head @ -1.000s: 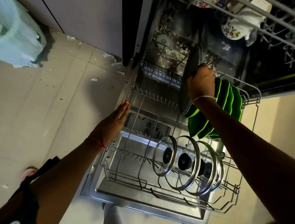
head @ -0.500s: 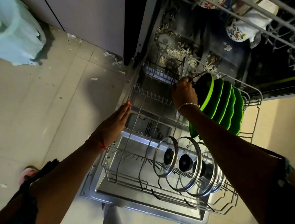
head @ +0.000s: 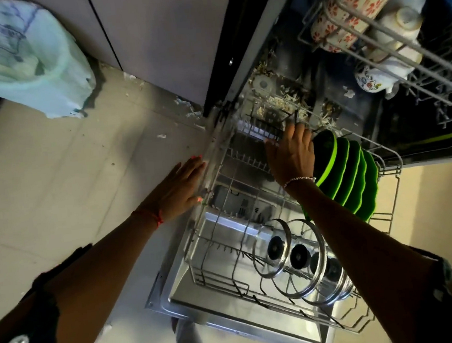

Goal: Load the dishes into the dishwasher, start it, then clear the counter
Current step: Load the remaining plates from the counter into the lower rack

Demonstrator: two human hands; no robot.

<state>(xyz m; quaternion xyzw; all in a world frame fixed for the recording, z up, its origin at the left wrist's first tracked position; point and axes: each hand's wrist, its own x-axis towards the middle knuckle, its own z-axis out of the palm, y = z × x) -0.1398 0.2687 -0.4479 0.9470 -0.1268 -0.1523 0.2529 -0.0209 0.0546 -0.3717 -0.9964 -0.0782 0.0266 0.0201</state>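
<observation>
Letting go, we open R hand (head: 292, 157): dark plate (head: 324, 142) now racked beside green plates (head: 356, 179); L hand (head: 182, 186) flat on left edge of rack (head: 211, 170).

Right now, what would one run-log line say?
left hand: flat against lower rack edge | right hand: open beside green plates | glass lids: racked upright

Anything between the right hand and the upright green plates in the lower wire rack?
Nothing visible. The right hand is directly beside the nearest upright green plate, over bare wires of the lower wire rack.
</observation>
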